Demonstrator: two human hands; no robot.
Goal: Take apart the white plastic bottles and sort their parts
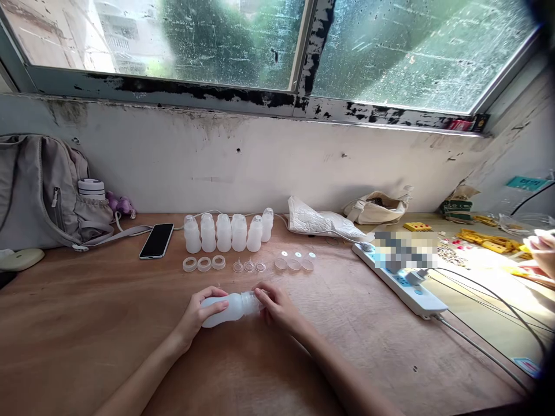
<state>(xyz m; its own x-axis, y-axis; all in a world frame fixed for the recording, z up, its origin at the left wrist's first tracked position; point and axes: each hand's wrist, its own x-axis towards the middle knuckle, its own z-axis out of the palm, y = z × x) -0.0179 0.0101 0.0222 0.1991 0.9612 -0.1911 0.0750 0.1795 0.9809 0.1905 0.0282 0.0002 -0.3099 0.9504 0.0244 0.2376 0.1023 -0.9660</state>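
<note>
A translucent white baby bottle (234,307) lies sideways above the table between my hands, its neck toward the right. My left hand (203,315) is wrapped round the bottle's body. The fingers of my right hand (273,303) are closed on the clear part at its neck end; whether that part is a cap or a collar is partly hidden by the fingers. Behind my hands lie three white rings (204,264), three clear nipples (248,266) and three flat round discs (294,264). Several capped bottles (224,234) stand upright in a row farther back.
A phone (156,241) lies left of the bottles, near a grey backpack (39,190). A white power strip (403,283) with cables runs along the right. A white plastic package (321,219) and a cloth bag (377,208) rest by the wall. Another person's hand (540,254) is at far right, near yellow parts.
</note>
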